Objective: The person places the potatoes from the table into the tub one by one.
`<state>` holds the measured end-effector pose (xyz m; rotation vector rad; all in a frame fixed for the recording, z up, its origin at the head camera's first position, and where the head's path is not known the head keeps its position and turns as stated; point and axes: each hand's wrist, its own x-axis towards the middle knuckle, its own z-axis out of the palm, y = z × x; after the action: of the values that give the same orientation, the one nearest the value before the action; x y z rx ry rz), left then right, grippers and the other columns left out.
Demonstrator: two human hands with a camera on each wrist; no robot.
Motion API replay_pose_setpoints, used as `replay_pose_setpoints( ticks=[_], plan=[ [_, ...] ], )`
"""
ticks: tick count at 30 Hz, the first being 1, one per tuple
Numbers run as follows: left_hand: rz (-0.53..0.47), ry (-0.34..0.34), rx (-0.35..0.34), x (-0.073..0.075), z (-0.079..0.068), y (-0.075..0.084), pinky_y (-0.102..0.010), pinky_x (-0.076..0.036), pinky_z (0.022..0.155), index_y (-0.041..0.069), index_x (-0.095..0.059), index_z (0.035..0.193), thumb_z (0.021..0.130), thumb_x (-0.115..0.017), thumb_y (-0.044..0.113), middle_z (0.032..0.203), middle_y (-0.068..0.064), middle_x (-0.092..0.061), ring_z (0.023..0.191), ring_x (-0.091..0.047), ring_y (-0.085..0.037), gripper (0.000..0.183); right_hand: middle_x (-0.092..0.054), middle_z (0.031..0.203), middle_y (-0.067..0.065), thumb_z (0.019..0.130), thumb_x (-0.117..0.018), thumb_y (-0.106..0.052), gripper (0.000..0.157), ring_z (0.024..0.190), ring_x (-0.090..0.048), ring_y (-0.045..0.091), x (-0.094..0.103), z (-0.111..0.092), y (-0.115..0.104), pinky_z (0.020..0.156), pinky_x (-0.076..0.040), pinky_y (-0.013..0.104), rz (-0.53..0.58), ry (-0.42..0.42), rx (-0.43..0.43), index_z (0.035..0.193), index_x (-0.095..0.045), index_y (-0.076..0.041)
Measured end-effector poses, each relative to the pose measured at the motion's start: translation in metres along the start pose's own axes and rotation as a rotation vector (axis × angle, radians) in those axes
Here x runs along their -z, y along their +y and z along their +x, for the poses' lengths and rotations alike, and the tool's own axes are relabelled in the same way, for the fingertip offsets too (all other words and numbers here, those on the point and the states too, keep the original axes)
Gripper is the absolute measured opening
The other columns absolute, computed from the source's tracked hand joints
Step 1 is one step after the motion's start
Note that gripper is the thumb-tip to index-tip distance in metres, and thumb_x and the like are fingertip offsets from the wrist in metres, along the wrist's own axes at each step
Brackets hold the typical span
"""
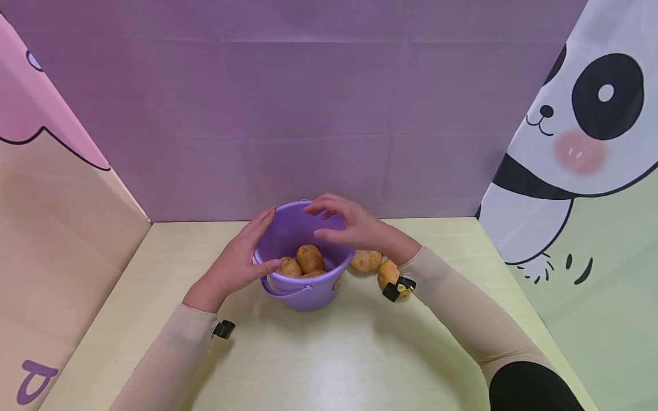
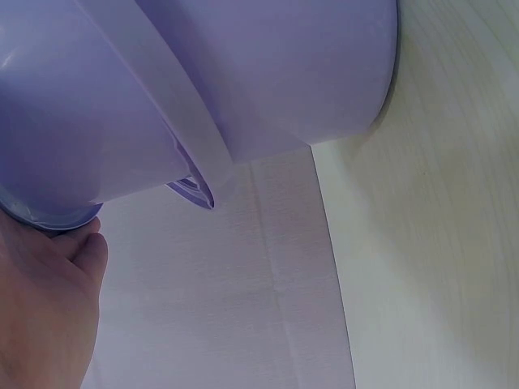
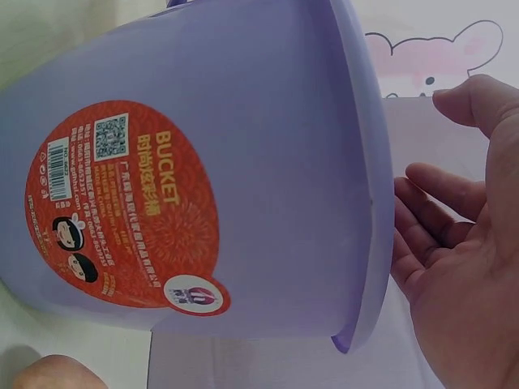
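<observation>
A purple bucket [image 1: 308, 297] stands on the table with several potatoes [image 1: 310, 258] inside. My left hand [image 1: 236, 257] holds the bucket's left side at the rim, thumb reaching over the front edge and fingers along the outer left. In the left wrist view that hand [image 2: 45, 300] meets the rim, part of it hidden. Over the bucket's right rim hovers my right hand [image 1: 354, 225], fingers loosely bent and nothing held. The right wrist view shows the right hand's [image 3: 462, 235] palm facing the rim, beside the bucket's red label [image 3: 130, 211].
Right of the bucket, a potato [image 1: 366, 261] lies on the table near another potato [image 1: 388, 273], partly hidden by the right wrist's camera [image 1: 398, 288]. The bucket's handle [image 1: 288, 293] hangs down in front. A purple cloth wall [image 1: 319, 114] rises behind the table [image 1: 308, 365].
</observation>
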<state>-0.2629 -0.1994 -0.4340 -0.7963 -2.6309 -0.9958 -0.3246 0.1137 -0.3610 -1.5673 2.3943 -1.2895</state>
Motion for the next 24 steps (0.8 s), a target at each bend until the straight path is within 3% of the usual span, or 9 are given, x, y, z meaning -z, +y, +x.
replay_pose_setpoints(
  ticks=[11, 20, 24],
  plan=[
    [-0.002, 0.004, -0.009, -0.001, 0.000, -0.001, -0.074, -0.029, 0.126, 0.011, -0.024, 0.177, 0.092, -0.080, 0.041, 0.183, -0.012, -0.022, 0.167, -0.023, -0.041, 0.106, -0.067, 0.142, 0.008, 0.102, -0.078, -0.009, 0.041, 0.131, -0.063, 0.025, 0.004, -0.016, 0.004, 0.112, -0.054, 0.043, 0.040, 0.047, -0.021, 0.141, -0.071, -0.002],
    [-0.004, 0.008, -0.022, -0.002, 0.001, -0.002, -0.074, -0.028, 0.127, 0.009, -0.025, 0.177, 0.095, -0.076, 0.056, 0.184, -0.011, -0.022, 0.168, -0.022, -0.041, 0.108, -0.068, 0.139, 0.009, 0.101, -0.078, -0.005, 0.040, 0.130, -0.062, 0.037, 0.009, -0.045, 0.012, 0.109, -0.054, 0.047, 0.057, 0.129, -0.037, 0.140, -0.070, -0.006],
    [-0.004, 0.007, -0.018, -0.001, 0.001, -0.001, -0.073, -0.028, 0.127, 0.008, -0.025, 0.176, 0.094, -0.077, 0.054, 0.184, -0.012, -0.022, 0.167, -0.022, -0.041, 0.107, -0.068, 0.137, 0.017, 0.102, -0.077, -0.007, 0.038, 0.131, -0.061, 0.041, 0.013, -0.057, 0.013, 0.107, -0.053, 0.049, 0.048, 0.137, -0.066, 0.139, -0.070, -0.006]
  ],
)
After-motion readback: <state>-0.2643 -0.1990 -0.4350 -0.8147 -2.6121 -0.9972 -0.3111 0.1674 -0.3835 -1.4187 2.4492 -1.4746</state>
